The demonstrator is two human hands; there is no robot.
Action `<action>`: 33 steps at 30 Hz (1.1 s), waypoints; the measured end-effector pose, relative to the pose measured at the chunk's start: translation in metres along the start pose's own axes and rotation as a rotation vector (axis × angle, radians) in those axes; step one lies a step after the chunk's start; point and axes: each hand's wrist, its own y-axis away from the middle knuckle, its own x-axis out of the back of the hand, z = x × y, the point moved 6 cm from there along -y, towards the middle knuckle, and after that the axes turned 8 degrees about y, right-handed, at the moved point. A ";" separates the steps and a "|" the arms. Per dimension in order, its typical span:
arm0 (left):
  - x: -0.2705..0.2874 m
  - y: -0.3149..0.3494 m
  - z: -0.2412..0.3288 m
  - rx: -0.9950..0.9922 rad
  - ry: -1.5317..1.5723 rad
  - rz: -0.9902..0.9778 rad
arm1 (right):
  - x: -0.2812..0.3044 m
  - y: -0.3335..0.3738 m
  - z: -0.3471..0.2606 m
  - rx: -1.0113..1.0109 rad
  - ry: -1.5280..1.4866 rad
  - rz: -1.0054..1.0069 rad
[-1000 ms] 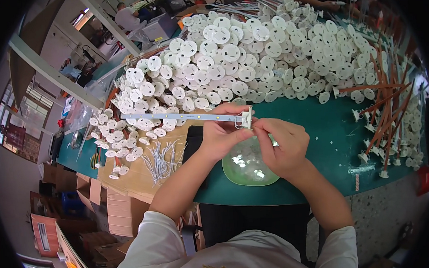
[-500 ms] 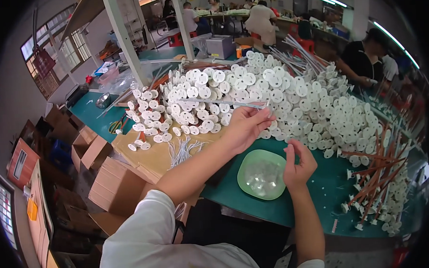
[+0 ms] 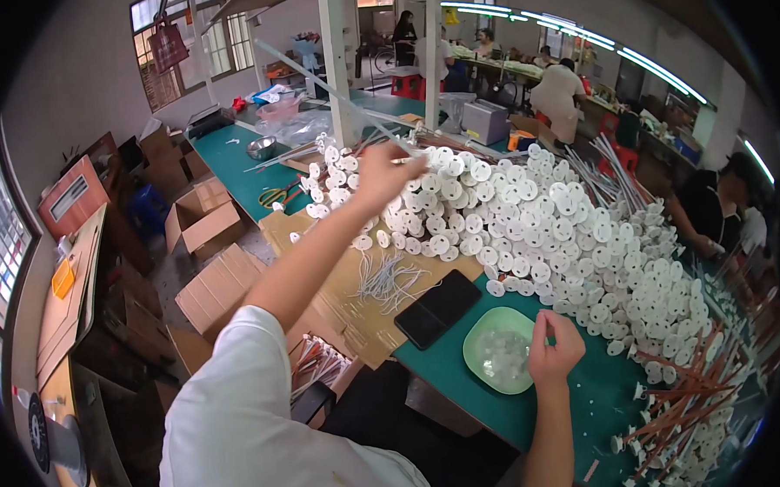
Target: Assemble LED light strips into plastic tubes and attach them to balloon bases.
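Observation:
My left hand (image 3: 385, 176) is raised over the left part of a big heap of white round discs on rods (image 3: 528, 207). Its fingers are closed on a thin grey rod (image 3: 336, 93) that slants up and away to the far left. My right hand (image 3: 556, 349) hangs beside the right rim of a light green bowl (image 3: 475, 349), fingertips pressed together; whatever may be between them is too small to make out. Small clear plastic pieces (image 3: 502, 352) lie in the bowl.
Left of the bowl lies a black phone (image 3: 438, 309), near white strings (image 3: 390, 278) on cardboard. Brown rods with white ends (image 3: 688, 391) are piled at the right. Cardboard boxes (image 3: 206, 218) stand on the floor at left. Another person (image 3: 710, 203) works at the far right.
My left hand has gone left and up with the rod, which now tilts upward. The right hand's fingers have closed together. The view has swung left, and the phone now shows.

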 end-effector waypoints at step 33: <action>-0.208 0.151 -0.010 -0.699 0.161 -0.594 | 0.190 0.002 0.073 -0.658 1.107 0.002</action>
